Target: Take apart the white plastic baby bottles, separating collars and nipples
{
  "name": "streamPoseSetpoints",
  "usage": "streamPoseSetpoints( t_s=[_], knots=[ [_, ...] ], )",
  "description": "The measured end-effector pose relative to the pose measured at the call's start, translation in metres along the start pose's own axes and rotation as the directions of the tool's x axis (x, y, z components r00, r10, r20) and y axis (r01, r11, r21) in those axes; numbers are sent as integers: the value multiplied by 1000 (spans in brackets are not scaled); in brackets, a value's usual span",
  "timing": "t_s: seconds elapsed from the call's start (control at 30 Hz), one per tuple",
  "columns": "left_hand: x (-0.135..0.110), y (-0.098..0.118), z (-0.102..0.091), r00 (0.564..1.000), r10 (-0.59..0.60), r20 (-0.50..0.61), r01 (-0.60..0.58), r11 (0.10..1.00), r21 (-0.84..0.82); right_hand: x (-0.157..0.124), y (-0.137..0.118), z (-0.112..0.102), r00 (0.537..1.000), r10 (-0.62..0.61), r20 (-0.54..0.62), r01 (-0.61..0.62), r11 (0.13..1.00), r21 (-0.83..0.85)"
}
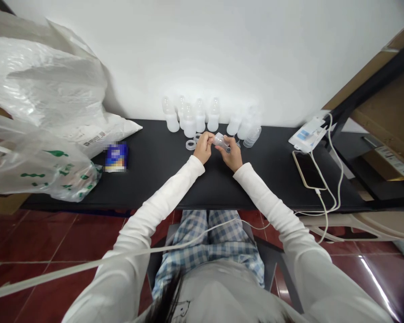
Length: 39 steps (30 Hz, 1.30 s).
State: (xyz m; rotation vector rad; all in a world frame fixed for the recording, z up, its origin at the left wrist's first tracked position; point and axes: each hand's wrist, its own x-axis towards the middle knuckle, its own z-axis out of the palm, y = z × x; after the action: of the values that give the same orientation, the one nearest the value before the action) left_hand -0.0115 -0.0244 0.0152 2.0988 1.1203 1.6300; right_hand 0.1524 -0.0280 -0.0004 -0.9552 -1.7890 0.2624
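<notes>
My right hand (233, 154) grips a small clear plastic bottle cap (220, 140), tilted above the black table. My left hand (204, 147) is closed in a pinch at the cap's left end; what sits between its fingers is too small to make out. Beside my left hand lie white screw rings (191, 144) on the tabletop. Behind the hands stand several white baby bottles with clear domed caps (189, 123). More white bottles (234, 122) stand behind my right hand, next to a stack of clear cups (252, 137).
A black table (155, 179) meets the white wall. Plastic bags (67, 175) and a blue packet (116, 157) occupy its left side. At right lie a phone (309, 170), a white device (308, 134) and cables. One cable (188, 244) crosses my lap.
</notes>
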Motion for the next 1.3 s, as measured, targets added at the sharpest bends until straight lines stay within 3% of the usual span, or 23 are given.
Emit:
streamPoseSetpoints(
  t_s=[0.2,0.37,0.47,0.63,0.77,0.87,1.0,1.17,1.23,1.3],
  knots=[
    [1,12,-11,994,108,28,-110,992,62,-5,-10,3,995,101,-6,-99,983,157],
    [2,22,-15,975,206,86,-211,976,52,-3,-20,-1,963,265,-56,-230,909,348],
    [0,24,-12,983,156,100,-159,987,28,0,-24,-6,944,327,-34,-288,872,395],
    [-2,18,-7,999,-5,32,6,999,-33,2,-34,-3,941,334,44,-316,828,463],
    [-3,11,-5,999,-25,-20,24,998,-50,-3,-33,4,948,307,84,-314,866,389],
    [-2,9,-4,999,-29,-42,28,999,-39,-5,-22,5,974,217,60,-225,950,215],
    [-1,9,-5,992,-113,-56,110,992,-60,1,-5,-4,994,-49,95,49,999,0],
    [-1,8,-6,965,-254,-60,246,963,-108,10,-6,-21,916,-261,304,298,951,-81],
    [0,8,-8,941,-328,-87,315,940,-129,11,-12,-27,885,-298,358,350,933,-86],
    [2,7,-11,905,-401,-141,379,912,-155,12,-16,-32,886,-304,351,360,927,-104]
  ],
)
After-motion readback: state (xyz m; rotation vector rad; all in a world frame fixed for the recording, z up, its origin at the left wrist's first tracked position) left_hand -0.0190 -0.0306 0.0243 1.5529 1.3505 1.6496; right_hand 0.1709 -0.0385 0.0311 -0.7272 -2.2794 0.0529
